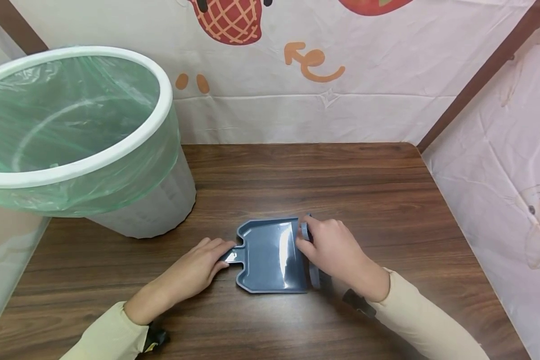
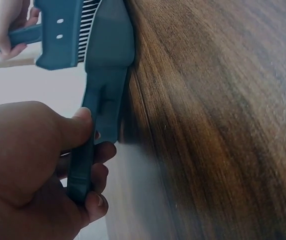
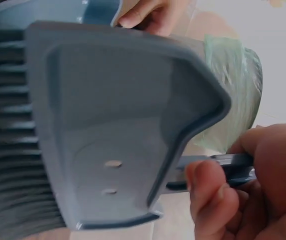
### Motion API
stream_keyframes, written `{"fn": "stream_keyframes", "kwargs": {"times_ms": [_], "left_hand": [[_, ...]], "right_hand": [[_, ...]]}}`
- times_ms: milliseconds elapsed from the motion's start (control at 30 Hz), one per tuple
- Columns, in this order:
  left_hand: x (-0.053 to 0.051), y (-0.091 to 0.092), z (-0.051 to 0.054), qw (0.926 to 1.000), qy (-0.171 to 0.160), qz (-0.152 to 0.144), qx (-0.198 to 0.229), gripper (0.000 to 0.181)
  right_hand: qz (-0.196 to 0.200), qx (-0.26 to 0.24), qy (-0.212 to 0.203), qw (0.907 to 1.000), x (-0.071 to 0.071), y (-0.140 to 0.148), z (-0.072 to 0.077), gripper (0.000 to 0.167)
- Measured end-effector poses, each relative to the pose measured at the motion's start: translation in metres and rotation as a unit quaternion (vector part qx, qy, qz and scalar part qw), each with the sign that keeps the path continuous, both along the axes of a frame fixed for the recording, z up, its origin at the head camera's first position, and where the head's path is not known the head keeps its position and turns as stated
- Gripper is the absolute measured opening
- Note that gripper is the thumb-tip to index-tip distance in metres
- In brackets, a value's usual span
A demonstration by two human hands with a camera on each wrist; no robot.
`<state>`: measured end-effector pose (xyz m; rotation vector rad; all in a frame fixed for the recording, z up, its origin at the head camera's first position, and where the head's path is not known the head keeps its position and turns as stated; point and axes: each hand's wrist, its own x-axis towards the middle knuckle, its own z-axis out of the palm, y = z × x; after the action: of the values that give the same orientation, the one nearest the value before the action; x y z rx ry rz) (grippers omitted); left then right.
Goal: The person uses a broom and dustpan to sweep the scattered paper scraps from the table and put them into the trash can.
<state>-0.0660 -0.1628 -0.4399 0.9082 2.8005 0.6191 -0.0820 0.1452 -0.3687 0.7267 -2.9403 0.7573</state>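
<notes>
A blue-grey dustpan lies on the table, its tray facing up and its wide lip toward the right. My left hand grips its short handle, with the thumb on one side and fingers curled around the other in the left wrist view. At the dustpan's lip, my right hand holds a matching hand brush by the handle. In the left wrist view the dark bristles are right at the dustpan. My hand hides much of the brush in the head view. No debris can be made out in the dustpan.
A tall bin with a white rim and a green plastic liner stands at the left. The brown wood-grain table meets a printed white cloth at the back and another cloth on the right.
</notes>
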Motion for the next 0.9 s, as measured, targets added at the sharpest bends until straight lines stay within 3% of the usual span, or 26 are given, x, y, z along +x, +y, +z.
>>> {"fn": "stream_keyframes", "kwargs": {"times_ms": [233,600,900], "left_hand": [[0.001,-0.001,-0.001,1.0000,-0.003,0.003,0.000,0.041],[0.001,-0.001,-0.002,1.0000,-0.007,0.003,0.000,0.040],[0.000,-0.001,-0.001,0.9999,-0.010,0.004,-0.002,0.040]], "right_hand": [[0.006,-0.057,0.011,0.9983,0.001,-0.008,0.004,0.009],[0.004,-0.074,-0.002,0.9972,0.004,-0.012,0.008,0.008],[0.023,-0.134,0.031,0.9903,0.001,0.001,0.010,0.013]]}}
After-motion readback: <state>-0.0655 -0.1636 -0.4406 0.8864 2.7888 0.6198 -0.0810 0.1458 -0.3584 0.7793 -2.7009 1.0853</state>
